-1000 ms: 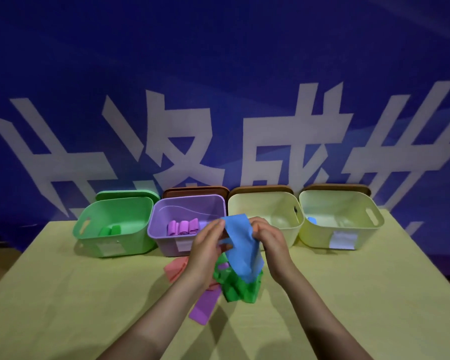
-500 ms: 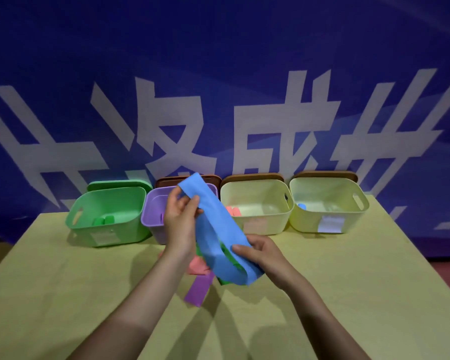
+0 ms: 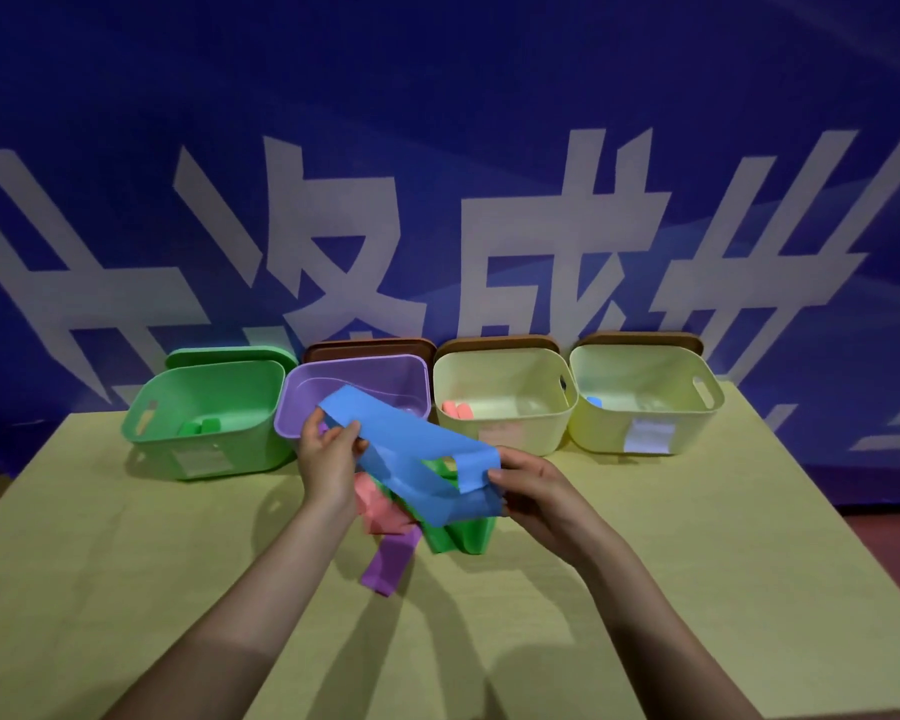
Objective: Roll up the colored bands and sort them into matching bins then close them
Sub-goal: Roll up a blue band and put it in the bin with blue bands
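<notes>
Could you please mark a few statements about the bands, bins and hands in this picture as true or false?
1. Both hands hold the blue band. True: the left hand pinches its far end and the right hand its near end.
2. The blue band is already rolled up. False: it hangs as an open loop.
3. The green bin holds green rolls. True.
4. All four bins are closed. False: all stand open, with their lids propped behind them.
5. A purple band lies on the table. True.
6. The pink rolls sit in the purple bin. False: they sit in a cream bin.
</notes>
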A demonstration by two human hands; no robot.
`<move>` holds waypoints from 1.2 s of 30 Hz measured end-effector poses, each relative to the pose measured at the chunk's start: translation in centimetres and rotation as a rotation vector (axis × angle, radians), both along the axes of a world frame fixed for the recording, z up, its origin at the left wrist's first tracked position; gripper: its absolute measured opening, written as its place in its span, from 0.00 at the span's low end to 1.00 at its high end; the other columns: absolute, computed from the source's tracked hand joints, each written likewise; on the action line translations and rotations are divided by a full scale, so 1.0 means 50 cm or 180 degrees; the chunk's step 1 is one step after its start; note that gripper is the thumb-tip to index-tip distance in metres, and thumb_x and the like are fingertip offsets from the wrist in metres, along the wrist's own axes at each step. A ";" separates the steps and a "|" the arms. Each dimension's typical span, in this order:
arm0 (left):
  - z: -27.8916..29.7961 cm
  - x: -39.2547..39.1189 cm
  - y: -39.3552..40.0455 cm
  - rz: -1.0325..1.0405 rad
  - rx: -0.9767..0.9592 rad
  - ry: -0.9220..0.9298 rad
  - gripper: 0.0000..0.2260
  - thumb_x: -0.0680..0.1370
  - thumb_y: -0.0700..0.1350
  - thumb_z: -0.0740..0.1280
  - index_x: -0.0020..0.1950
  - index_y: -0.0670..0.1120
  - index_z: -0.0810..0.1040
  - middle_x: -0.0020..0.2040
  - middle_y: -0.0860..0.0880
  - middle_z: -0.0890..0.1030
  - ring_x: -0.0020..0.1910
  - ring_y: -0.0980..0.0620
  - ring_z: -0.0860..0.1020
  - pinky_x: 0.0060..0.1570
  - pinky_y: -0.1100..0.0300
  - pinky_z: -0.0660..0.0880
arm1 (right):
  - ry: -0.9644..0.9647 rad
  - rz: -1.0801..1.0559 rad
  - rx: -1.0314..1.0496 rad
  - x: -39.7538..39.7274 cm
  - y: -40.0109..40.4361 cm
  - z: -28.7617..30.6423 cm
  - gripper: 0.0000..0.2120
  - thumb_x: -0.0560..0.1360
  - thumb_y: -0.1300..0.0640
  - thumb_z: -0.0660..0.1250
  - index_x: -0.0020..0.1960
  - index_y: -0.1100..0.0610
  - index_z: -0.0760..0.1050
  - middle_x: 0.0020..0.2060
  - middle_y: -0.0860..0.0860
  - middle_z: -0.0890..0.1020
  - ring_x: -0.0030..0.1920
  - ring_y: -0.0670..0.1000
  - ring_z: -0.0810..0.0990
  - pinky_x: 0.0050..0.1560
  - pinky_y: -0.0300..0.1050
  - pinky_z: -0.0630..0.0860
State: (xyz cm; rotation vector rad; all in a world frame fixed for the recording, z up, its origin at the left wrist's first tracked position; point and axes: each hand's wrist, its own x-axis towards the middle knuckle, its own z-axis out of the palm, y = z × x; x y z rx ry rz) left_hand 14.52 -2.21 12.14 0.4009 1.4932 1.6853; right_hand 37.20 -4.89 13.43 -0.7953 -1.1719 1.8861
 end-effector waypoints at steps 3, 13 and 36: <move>0.007 0.008 -0.016 -0.0501 -0.0161 -0.0130 0.08 0.79 0.34 0.62 0.58 0.40 0.74 0.39 0.44 0.78 0.30 0.54 0.75 0.34 0.62 0.72 | 0.0057 -0.0182 0.0066 -0.013 0.009 0.008 0.16 0.69 0.59 0.67 0.55 0.63 0.79 0.49 0.57 0.82 0.49 0.54 0.77 0.49 0.43 0.73; 0.035 0.054 -0.065 -0.1580 -0.0267 0.0325 0.07 0.80 0.38 0.62 0.46 0.41 0.79 0.39 0.46 0.81 0.37 0.51 0.79 0.32 0.66 0.76 | -0.0973 -0.0271 0.0502 -0.068 0.044 0.042 0.15 0.79 0.65 0.58 0.37 0.54 0.74 0.29 0.46 0.73 0.33 0.45 0.68 0.34 0.41 0.62; 0.072 0.070 -0.048 -0.1249 0.1132 0.2806 0.06 0.73 0.42 0.68 0.40 0.53 0.76 0.42 0.54 0.76 0.44 0.58 0.77 0.45 0.71 0.71 | -0.1169 -0.1167 0.1224 -0.074 0.082 0.042 0.06 0.71 0.67 0.71 0.45 0.59 0.79 0.33 0.48 0.78 0.34 0.43 0.75 0.40 0.38 0.72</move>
